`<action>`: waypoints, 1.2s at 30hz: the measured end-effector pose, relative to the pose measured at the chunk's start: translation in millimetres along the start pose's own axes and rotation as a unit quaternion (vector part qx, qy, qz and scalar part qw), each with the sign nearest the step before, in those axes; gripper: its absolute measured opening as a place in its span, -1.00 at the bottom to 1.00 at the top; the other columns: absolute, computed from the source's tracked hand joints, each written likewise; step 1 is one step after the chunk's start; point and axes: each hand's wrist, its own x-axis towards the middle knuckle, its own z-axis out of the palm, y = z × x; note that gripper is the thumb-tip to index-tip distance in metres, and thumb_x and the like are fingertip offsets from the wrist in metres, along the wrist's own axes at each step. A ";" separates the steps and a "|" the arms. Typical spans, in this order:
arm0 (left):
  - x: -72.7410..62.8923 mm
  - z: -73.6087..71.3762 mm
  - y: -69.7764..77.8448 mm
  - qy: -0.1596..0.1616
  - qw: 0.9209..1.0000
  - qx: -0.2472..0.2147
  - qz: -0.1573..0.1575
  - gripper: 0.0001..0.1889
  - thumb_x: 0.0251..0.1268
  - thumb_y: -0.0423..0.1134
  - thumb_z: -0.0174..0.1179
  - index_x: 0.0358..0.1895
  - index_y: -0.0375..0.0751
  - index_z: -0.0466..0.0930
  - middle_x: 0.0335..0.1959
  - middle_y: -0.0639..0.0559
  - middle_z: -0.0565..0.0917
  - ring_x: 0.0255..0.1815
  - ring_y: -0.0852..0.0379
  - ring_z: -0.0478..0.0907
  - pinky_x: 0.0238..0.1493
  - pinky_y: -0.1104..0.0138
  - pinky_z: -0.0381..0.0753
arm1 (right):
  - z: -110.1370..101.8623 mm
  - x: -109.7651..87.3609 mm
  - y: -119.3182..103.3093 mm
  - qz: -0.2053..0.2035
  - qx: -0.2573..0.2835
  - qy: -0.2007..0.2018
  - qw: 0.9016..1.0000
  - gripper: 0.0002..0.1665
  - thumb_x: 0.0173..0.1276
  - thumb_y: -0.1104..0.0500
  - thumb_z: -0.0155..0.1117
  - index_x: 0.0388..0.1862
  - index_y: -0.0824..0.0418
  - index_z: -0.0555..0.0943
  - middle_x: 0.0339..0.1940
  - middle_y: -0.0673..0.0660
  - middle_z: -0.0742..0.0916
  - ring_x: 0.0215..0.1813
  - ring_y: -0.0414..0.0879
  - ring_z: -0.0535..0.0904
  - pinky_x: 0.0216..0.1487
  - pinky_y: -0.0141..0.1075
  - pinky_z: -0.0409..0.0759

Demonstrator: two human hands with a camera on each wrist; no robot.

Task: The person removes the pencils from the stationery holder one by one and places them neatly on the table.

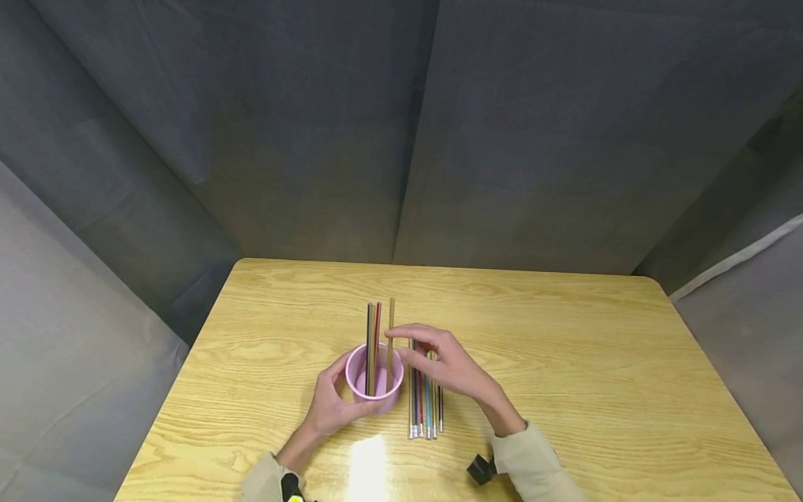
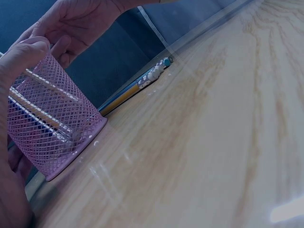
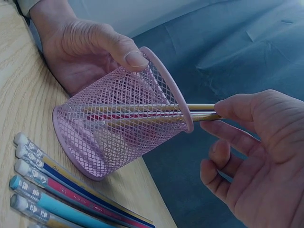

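A pink mesh pencil cup stands on the table with several pencils upright in it, among them dark, yellow and red ones. My left hand grips the cup round its left and near sides, its thumb near the rim in the right wrist view. Over the cup's right side, my right hand pinches a yellow pencil between thumb and index finger; the pencil's lower part is inside the cup. Beneath the right hand lies a row of loose pencils, eraser ends toward me, partly covered by that hand.
The wooden table extends far to the right and behind the cup. Dark grey curtains hang beyond its far edge. A small black object is by the right sleeve.
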 end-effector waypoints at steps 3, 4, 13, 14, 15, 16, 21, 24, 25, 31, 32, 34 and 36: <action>-0.1 0.0 -0.9 -0.001 1.000 0.000 0.002 -0.08 -0.12 -0.44 0.63 0.45 -0.28 0.45 0.31 -0.26 0.63 0.32 -0.24 0.57 0.44 0.16 0.54 | -0.2 -0.1 -1.9 0.008 0.007 0.016 1.000 -0.62 0.50 0.42 0.24 0.26 0.39 0.63 0.11 0.21 0.74 -0.43 -0.09 0.39 -0.41 -0.47 0.39; -0.1 -0.1 -1.1 -0.001 1.000 0.000 0.002 -0.08 -0.12 -0.44 0.63 0.45 -0.28 0.45 0.30 -0.25 0.64 0.31 -0.22 0.58 0.44 0.16 0.54 | -0.4 -0.1 -2.7 0.009 0.007 0.022 1.000 -0.62 0.50 0.42 0.24 0.26 0.39 0.64 0.09 0.21 0.74 -0.43 -0.08 0.38 -0.42 -0.46 0.39; 0.3 0.5 -0.9 0.000 1.000 0.003 0.003 -0.06 -0.15 -0.45 0.64 0.46 -0.28 0.45 0.30 -0.25 0.64 0.31 -0.25 0.57 0.44 0.16 0.54 | -5.0 -1.0 -9.0 0.013 -0.003 0.075 0.997 -0.68 0.48 0.42 0.27 0.18 0.37 0.68 -0.01 0.21 0.77 -0.41 -0.08 0.49 -0.45 -0.35 0.48; 0.4 0.6 -0.7 0.000 1.000 0.004 0.002 -0.06 -0.16 -0.45 0.64 0.46 -0.29 0.44 0.30 -0.26 0.64 0.31 -0.26 0.57 0.44 0.17 0.54 | -5.6 -1.2 -9.1 0.013 -0.003 0.079 0.997 -0.68 0.49 0.42 0.26 0.17 0.38 0.68 -0.02 0.23 0.77 -0.41 -0.08 0.49 -0.45 -0.34 0.49; 0.4 0.7 -0.4 0.000 1.000 0.004 0.002 -0.06 -0.16 -0.45 0.64 0.46 -0.29 0.44 0.30 -0.26 0.63 0.31 -0.26 0.57 0.44 0.17 0.54 | -6.0 -1.2 -8.8 0.014 -0.003 0.082 0.997 -0.68 0.49 0.42 0.25 0.17 0.38 0.68 -0.02 0.25 0.77 -0.41 -0.09 0.50 -0.44 -0.35 0.50; 0.4 0.8 -0.3 0.000 1.000 0.005 0.003 -0.06 -0.16 -0.45 0.64 0.46 -0.29 0.44 0.30 -0.26 0.63 0.31 -0.26 0.57 0.44 0.17 0.54 | -6.6 -1.4 -8.7 0.013 -0.004 0.085 0.996 -0.69 0.49 0.42 0.25 0.17 0.38 0.69 -0.01 0.25 0.77 -0.41 -0.10 0.50 -0.44 -0.36 0.50; 0.1 0.9 0.1 -0.001 1.000 0.003 0.001 -0.06 -0.17 -0.45 0.63 0.45 -0.30 0.44 0.30 -0.25 0.64 0.31 -0.24 0.57 0.44 0.15 0.55 | -5.7 -3.2 14.8 0.005 -0.012 0.106 0.994 -0.67 0.48 0.43 0.26 0.17 0.31 0.71 0.00 0.26 0.78 -0.42 -0.13 0.47 -0.44 -0.41 0.46; -0.4 1.3 -0.7 -0.002 1.000 0.000 0.001 -0.06 -0.17 -0.46 0.63 0.45 -0.30 0.44 0.30 -0.26 0.63 0.30 -0.24 0.57 0.44 0.16 0.54 | -5.3 -4.3 26.9 -0.005 -0.016 0.118 0.993 -0.66 0.46 0.42 0.30 0.17 0.26 0.72 -0.02 0.21 0.79 -0.42 -0.14 0.47 -0.44 -0.41 0.46; -0.5 1.2 -1.0 -0.003 1.000 -0.002 0.001 -0.06 -0.16 -0.46 0.63 0.45 -0.31 0.44 0.30 -0.26 0.63 0.31 -0.25 0.57 0.44 0.16 0.54 | -5.4 -4.4 27.8 -0.008 -0.015 0.121 0.992 -0.65 0.46 0.42 0.31 0.17 0.24 0.72 -0.04 0.18 0.79 -0.42 -0.15 0.47 -0.44 -0.41 0.46; 0.3 1.0 -2.9 -0.007 1.000 -0.016 0.008 -0.06 -0.17 -0.50 0.62 0.45 -0.36 0.42 0.30 -0.33 0.62 0.30 -0.34 0.55 0.45 0.16 0.54 | -10.6 -5.2 26.8 -0.018 0.003 0.143 0.990 -0.64 0.45 0.39 0.34 0.18 0.20 0.72 -0.03 0.12 0.78 -0.43 -0.14 0.47 -0.43 -0.42 0.47; 0.5 0.8 -2.7 -0.006 1.000 -0.018 0.007 -0.05 -0.18 -0.51 0.62 0.45 -0.36 0.42 0.30 -0.33 0.62 0.30 -0.34 0.55 0.45 0.17 0.54 | -11.6 -5.0 26.6 -0.018 0.005 0.145 0.989 -0.64 0.45 0.40 0.34 0.19 0.22 0.71 -0.02 0.12 0.78 -0.43 -0.13 0.47 -0.43 -0.42 0.47; 0.9 0.0 -2.1 -0.005 1.000 -0.020 0.007 -0.04 -0.20 -0.53 0.61 0.45 -0.37 0.42 0.30 -0.33 0.61 0.30 -0.35 0.55 0.45 0.17 0.53 | -13.4 -4.2 26.6 -0.016 0.007 0.151 0.988 -0.64 0.45 0.42 0.32 0.19 0.26 0.71 -0.01 0.14 0.78 -0.42 -0.11 0.46 -0.42 -0.43 0.46; 1.4 -0.8 -1.7 -0.004 1.000 -0.021 0.008 -0.04 -0.21 -0.55 0.61 0.45 -0.37 0.42 0.30 -0.33 0.61 0.31 -0.34 0.55 0.45 0.18 0.53 | -15.6 -3.0 27.0 -0.014 0.007 0.159 0.987 -0.65 0.44 0.46 0.30 0.16 0.31 0.71 0.00 0.16 0.78 -0.42 -0.10 0.46 -0.41 -0.44 0.46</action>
